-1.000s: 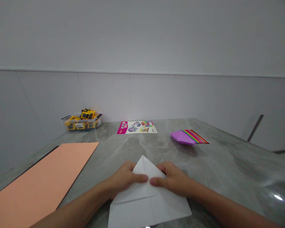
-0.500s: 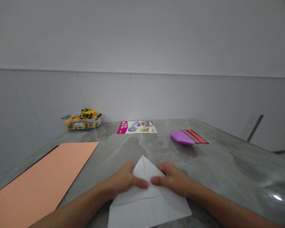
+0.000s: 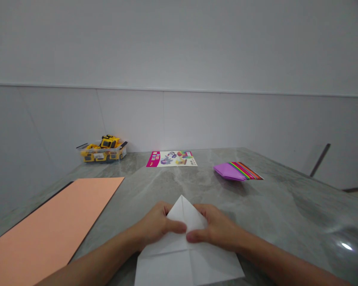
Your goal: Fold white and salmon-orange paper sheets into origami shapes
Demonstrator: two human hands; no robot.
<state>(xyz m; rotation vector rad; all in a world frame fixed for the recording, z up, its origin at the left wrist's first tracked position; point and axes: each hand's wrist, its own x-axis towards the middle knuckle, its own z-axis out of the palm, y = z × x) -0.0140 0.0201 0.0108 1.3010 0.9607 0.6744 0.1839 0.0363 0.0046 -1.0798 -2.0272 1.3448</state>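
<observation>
A sheet of white paper (image 3: 170, 264) is folded to a point at its far end, with creases down the middle and across it. My left hand (image 3: 158, 224) grips its left edge, thumb flat on top and the other fingers hidden beneath. From the right side my right hand (image 3: 216, 226) holds the same paper, its thumb pressed near the centre crease. The two thumb tips lie close together, the right one slightly nearer to me. The paper's near edge runs partly out of view at the bottom.
Orange paper (image 3: 56, 218) lies at the left over something dark. Farther back are a clear plastic box (image 3: 103, 155) of yellow toy vehicles, a printed booklet (image 3: 171, 159) and a purple folded paper piece with rainbow stripes (image 3: 235, 171). A wall stands behind the grey table (image 3: 155, 186).
My right thumb has slid slightly left and toward me on the white paper. The paper's tip and its near right corner have shifted a little to the right.
</observation>
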